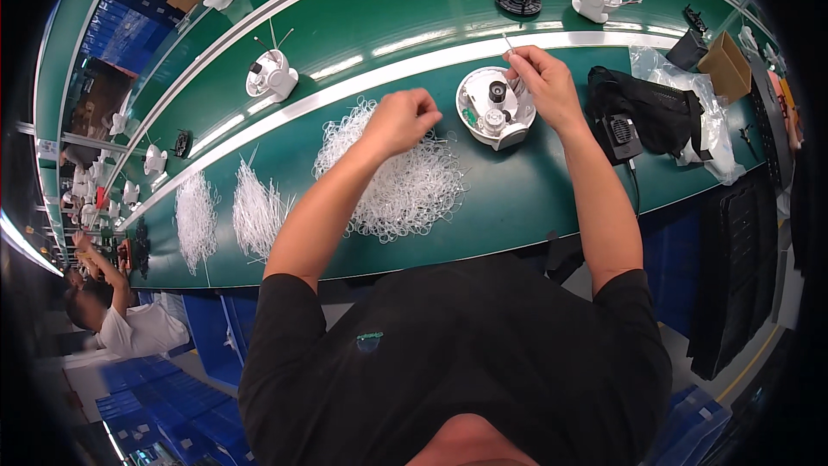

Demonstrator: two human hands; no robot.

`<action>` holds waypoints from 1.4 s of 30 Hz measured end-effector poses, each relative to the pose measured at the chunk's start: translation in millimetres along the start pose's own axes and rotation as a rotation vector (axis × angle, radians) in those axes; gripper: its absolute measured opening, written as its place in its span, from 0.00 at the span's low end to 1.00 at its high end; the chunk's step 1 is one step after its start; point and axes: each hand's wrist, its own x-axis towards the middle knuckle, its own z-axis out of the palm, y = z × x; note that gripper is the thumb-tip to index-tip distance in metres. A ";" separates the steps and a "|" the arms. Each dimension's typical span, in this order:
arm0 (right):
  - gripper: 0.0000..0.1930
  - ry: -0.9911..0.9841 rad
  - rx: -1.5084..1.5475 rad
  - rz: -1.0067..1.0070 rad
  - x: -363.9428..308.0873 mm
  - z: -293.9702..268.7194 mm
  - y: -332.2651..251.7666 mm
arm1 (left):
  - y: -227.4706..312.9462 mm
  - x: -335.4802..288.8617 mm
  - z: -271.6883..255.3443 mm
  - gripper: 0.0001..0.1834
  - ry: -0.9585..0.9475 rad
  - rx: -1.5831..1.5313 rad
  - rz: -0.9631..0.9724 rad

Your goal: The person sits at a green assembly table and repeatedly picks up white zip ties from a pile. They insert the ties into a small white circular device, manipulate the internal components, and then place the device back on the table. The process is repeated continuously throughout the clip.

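Note:
In front of me on the green workbench sits an open white rounded device housing (498, 131), with a black round part standing up inside it. At its upper right rim my right hand (548, 86) pinches a thin white cable (507, 38), whose end sticks up past the fingers. My left hand (404, 121) is held over a large heap of looped white plastic ties (405, 194), to the left of the housing. Its fingers are curled together; anything between them is too small or hidden to make out.
Two bundles of straight white ties (256, 211) lie left. Beyond a metal rail, a green conveyor carries white housings (272, 76) and a black round base (517, 0). At right are a black bag (647, 108), plastic wrap and a cardboard box (726, 67). Another person (129, 324) works far left.

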 end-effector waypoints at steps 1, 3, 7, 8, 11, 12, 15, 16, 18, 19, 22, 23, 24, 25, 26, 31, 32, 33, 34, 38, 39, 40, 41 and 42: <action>0.12 -0.006 -0.009 0.006 -0.1 0.0 -0.3 | 7.4 -2.5 1.2 0.11 -0.031 0.058 -0.021; 0.13 0.014 -0.005 -0.028 -0.2 1.6 0.7 | 22.4 -4.1 9.9 0.12 -0.090 0.172 -0.064; 0.13 0.021 -0.015 -0.033 -1.9 -0.2 -1.3 | 35.8 -3.3 30.9 0.13 -0.147 0.378 -0.090; 0.13 0.015 -0.018 -0.044 -2.1 -1.6 0.6 | 36.1 -2.8 35.9 0.11 -0.164 0.388 -0.078; 0.12 -0.015 -0.049 -0.066 -3.7 -5.6 4.8 | 38.9 -0.5 39.5 0.08 -0.189 0.445 -0.075; 0.12 -0.033 -0.074 -0.067 -5.0 -6.4 2.5 | 36.6 -0.1 41.9 0.07 -0.171 0.447 -0.052; 0.12 -0.075 -0.088 -0.046 -5.5 -7.3 -2.4 | 31.7 -0.2 46.1 0.07 -0.140 0.465 0.020; 0.11 -0.086 -0.083 -0.033 -6.3 -7.2 -2.9 | 33.8 -4.2 46.3 0.09 -0.147 0.479 0.041; 0.11 -0.106 -0.076 -0.002 -4.4 -5.6 -7.6 | 33.0 -6.8 46.8 0.13 -0.162 0.499 0.058; 0.11 -0.085 -0.083 -0.051 -3.3 -4.5 -6.6 | 29.4 -7.2 48.8 0.12 -0.136 0.485 0.085; 0.11 -0.033 -0.126 -0.184 0.1 -0.9 -0.1 | 23.2 -10.2 44.9 0.09 -0.042 0.435 0.170; 0.11 -0.056 -0.109 -0.156 0.7 -0.9 -1.5 | 21.6 -10.9 39.1 0.08 0.000 0.412 0.204; 0.11 -0.079 -0.091 -0.128 0.4 0.1 -3.8 | 20.6 -10.2 31.9 0.07 0.043 0.389 0.238; 0.11 -0.103 -0.073 -0.101 0.4 0.7 -5.6 | 20.7 -8.3 22.8 0.06 0.086 0.297 0.219; 0.11 -0.148 -0.019 -0.058 1.9 0.6 -7.4 | 24.2 -7.2 10.3 0.05 0.131 0.206 0.199; 0.11 -0.175 -0.092 -0.106 10.6 6.4 -3.0 | 17.6 24.3 -12.1 0.07 0.313 -0.495 0.125; 0.11 -0.181 -0.119 -0.127 11.8 8.9 -4.7 | 18.4 28.7 -12.4 0.08 0.302 -0.607 0.123; 0.11 -0.186 -0.146 -0.147 13.1 10.8 -8.1 | 19.6 33.3 -12.8 0.09 0.288 -0.718 0.121; 0.10 -0.228 -0.143 -0.110 14.8 11.6 -13.5 | 20.9 38.2 -13.1 0.10 0.271 -0.830 0.120; 0.11 -0.253 -0.219 -0.112 20.2 15.9 -20.2 | 22.2 49.9 -2.3 0.15 0.221 -0.971 0.102; 0.11 -0.248 -0.224 -0.113 21.1 17.1 -19.3 | 21.3 51.4 0.3 0.15 0.194 -1.005 0.110; 0.11 -0.244 -0.228 -0.115 22.1 17.3 -19.3 | 21.1 52.5 2.1 0.15 0.168 -1.038 0.117; 0.11 -0.245 -0.214 -0.103 21.7 17.4 -19.8 | 21.6 51.6 5.0 0.15 0.143 -1.073 0.118; 0.11 -0.246 -0.199 -0.092 21.4 16.8 -21.3 | 25.3 50.9 7.0 0.14 0.145 -1.046 0.113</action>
